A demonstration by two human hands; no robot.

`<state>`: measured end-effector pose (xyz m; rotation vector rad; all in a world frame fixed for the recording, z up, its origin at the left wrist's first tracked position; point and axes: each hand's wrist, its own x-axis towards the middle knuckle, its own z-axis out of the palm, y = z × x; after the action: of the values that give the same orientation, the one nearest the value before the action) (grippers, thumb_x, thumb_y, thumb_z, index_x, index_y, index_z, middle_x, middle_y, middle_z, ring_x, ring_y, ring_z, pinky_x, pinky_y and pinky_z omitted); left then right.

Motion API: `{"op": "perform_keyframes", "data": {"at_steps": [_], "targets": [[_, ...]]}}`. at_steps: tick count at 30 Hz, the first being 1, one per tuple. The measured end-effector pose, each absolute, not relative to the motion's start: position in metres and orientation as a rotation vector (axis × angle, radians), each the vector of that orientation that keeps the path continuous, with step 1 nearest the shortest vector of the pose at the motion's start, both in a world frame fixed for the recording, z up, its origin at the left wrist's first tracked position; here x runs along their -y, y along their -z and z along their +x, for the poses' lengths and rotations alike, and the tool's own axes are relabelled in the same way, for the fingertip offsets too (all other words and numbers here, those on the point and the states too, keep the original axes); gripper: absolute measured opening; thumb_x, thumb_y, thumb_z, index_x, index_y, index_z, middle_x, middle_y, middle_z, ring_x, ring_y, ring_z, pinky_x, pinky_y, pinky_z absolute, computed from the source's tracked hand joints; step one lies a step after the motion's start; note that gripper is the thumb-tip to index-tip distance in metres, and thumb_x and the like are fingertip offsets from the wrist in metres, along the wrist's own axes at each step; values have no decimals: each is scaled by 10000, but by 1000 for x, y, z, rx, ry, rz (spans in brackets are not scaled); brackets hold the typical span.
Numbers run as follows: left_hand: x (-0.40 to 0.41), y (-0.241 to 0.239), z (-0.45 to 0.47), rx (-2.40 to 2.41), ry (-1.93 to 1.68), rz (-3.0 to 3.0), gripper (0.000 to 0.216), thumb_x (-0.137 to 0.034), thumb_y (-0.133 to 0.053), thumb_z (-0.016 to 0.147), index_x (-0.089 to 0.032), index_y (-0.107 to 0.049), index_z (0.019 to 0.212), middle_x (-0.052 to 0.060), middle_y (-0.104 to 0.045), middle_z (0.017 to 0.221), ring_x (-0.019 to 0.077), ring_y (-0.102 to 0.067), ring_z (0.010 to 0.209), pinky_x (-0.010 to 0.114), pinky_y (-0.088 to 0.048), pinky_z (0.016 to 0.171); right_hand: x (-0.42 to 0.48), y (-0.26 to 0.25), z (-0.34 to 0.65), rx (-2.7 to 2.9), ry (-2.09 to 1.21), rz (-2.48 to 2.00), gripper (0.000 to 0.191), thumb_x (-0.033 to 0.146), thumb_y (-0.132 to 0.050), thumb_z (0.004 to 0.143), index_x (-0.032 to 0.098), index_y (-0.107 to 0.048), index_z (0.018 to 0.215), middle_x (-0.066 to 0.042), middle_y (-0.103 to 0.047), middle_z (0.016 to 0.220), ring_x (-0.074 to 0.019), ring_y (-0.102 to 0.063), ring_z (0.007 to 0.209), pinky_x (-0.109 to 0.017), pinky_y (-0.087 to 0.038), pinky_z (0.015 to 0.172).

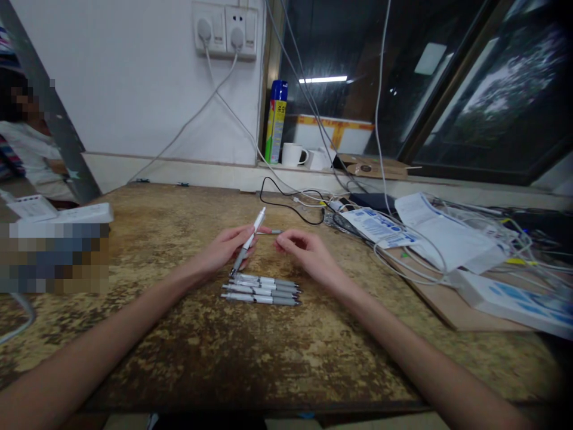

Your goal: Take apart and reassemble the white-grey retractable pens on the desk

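Observation:
My left hand [235, 245] is closed round a white and grey click pen [249, 241], which tilts up with its white end pointing away from me. Opposite it, my right hand [307, 249] has its thumb and fingers curled together; what they hold, if anything, is hidden. A thin grey, pen-like piece [276, 232] shows between the two hands, close to the right fingertips. I cannot tell if it is held or lies on the table. Just below the hands, several similar pens [262, 292] lie side by side on the worn wooden table [215, 358], grey grips to the right.
On the right are papers [447, 233], tangled cables and a white box [510, 298] on a board. A black cable [286, 206] loops behind my hands. A mug [293, 154] and spray can [276, 122] stand on the sill. At left are a power strip [85, 213] and another person [31, 149].

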<state>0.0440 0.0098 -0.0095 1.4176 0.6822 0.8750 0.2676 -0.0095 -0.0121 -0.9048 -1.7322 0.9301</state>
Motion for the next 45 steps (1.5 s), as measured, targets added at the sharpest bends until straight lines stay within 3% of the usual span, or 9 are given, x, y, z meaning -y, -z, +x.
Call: {"op": "perform_keyframes", "data": {"at_steps": [4, 7, 13, 18, 26, 29, 33, 37, 45], "targets": [[-5, 9, 49, -742, -806, 1551, 393, -524, -636, 981, -152, -698, 1095, -45, -411, 689, 93, -355, 543, 222, -287, 480, 12, 13, 260, 1567, -931, -870, 298, 435, -780, 842, 215, -700, 1027, -35, -708, 921, -197, -627, 849, -324, -475, 796], [-1, 5, 51, -801, -804, 1681, 415, -516, -664, 958, -166, -699, 1179, -45, -425, 686, 108, -378, 566, 233, -274, 498, 15, 14, 254, 1526, -917, -867, 320, 451, -740, 881, 221, -710, 1101, -29, -701, 923, -199, -626, 872, -320, -480, 806], [1, 1, 52, -837, -786, 1781, 401, -494, -668, 954, -192, -699, 1216, -8, -557, 815, 120, -453, 641, 239, -314, 547, 15, 12, 255, 1448, -907, -824, 289, 495, -663, 944, 214, -728, 929, -27, -694, 950, -201, -619, 959, -319, -475, 916], [1, 1, 48, -863, -729, 1803, 345, -471, -633, 980, -178, -701, 1151, -25, -512, 736, 117, -429, 591, 249, -263, 522, 12, 10, 263, 1166, -1029, -738, 312, 546, -670, 932, 235, -668, 902, -20, -718, 1005, -191, -644, 998, -332, -497, 983], [8, -1, 54, -982, -822, 2169, 327, -466, -628, 986, -164, -750, 961, 26, -690, 802, 141, -546, 673, 262, -348, 585, 16, 12, 260, 955, -1123, -841, 332, 543, -734, 888, 215, -686, 886, -31, -772, 911, -175, -686, 837, -315, -539, 872], [9, -1, 54, -1013, -826, 2189, 353, -467, -561, 1021, -172, -754, 1040, 17, -696, 797, 125, -504, 593, 258, -313, 531, 12, 13, 260, 873, -1209, -749, 279, 487, -730, 916, 222, -659, 869, -13, -755, 902, -175, -696, 873, -321, -555, 882], [4, -4, 46, -1116, -948, 2227, 369, -423, -471, 1065, -190, -738, 1168, 12, -716, 865, 124, -479, 575, 260, -322, 547, 3, 2, 274, 632, -1293, -522, 242, 331, -543, 1055, 237, -582, 835, 28, -613, 749, -126, -641, 757, -278, -571, 840], [-6, -3, 34, -1224, -1028, 2290, 345, -404, -484, 1056, -187, -741, 1130, 3, -712, 852, 136, -509, 597, 256, -360, 593, -3, -11, 295, 615, -1365, -473, 416, 397, -314, 1099, 233, -499, 764, 33, -369, 640, -138, -396, 541, -259, -482, 568], [-14, 5, 27, -1261, -800, 2419, 340, -386, -478, 1054, -186, -748, 1101, 18, -735, 825, 163, -596, 646, 261, -385, 642, 2, -14, 299, 693, -1365, -470, 300, 291, -352, 1026, 233, -495, 769, 42, -245, 661, -164, -298, 554, -281, -426, 578]]}}
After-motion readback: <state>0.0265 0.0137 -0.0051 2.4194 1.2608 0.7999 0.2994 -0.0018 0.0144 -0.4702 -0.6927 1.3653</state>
